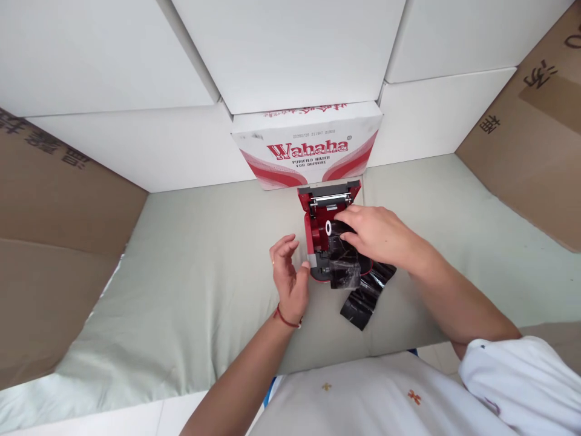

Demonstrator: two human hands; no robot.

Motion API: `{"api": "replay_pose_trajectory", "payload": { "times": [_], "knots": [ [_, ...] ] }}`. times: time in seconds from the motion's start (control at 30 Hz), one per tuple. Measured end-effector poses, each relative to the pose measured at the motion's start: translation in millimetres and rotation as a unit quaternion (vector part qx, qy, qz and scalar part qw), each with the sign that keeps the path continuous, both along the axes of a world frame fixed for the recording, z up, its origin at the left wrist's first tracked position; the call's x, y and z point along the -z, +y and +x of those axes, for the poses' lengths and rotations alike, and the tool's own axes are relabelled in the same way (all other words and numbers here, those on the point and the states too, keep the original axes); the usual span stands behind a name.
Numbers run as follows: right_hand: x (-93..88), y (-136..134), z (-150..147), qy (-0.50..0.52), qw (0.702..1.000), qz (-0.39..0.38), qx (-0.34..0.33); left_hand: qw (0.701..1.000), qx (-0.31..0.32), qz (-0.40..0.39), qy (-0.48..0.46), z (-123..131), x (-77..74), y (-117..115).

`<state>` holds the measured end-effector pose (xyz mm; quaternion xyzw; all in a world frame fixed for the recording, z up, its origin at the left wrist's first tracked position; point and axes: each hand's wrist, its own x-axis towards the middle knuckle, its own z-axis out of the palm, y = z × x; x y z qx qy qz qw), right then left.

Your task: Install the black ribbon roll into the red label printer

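A small red and black printer [309,233] stands on the green cloth with its lid raised toward the back. My right hand [374,233] has its thumb and fingers round a roll of black film [341,235] with a white core, above the printer's open bay. The film's loose end hangs over the printer's front edge. My left hand [290,275] is at the printer's left side, fingers apart and curled, thumb at the front left corner; whether it touches the corner I cannot tell. A crumpled strip of black film [367,300] lies in front, to the right.
A white and red water carton [308,142] stands right behind the printer. White boxes [290,48] are stacked at the back. Brown cardboard boxes stand at the left [59,254] and right [526,133]. Green cloth [204,272] covers the surface up to its front edge near my body.
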<state>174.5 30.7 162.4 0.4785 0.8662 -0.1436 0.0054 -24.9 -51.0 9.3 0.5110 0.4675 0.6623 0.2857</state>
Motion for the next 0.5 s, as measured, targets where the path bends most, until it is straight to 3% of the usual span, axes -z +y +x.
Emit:
{"api": "replay_pose_trajectory", "payload": {
  "times": [0.07,0.2,0.3,0.5],
  "knots": [
    [6.7,0,-14,-0.05,0.998,0.016,0.02,0.988,-0.032,0.075,0.131,-3,-5.7,-6],
    [12.8,1,-26,-0.067,0.997,0.029,0.025,0.934,0.003,0.197,0.297,-3,-12.9,-12],
    [17.0,6,-29,-0.048,0.998,0.033,0.025,0.914,0.018,0.216,0.344,1,-13.6,-13],
    [26.4,13,-31,-0.042,0.999,0.021,0.028,0.877,-0.03,0.196,0.439,12,-14.6,-21]
  ]
}}
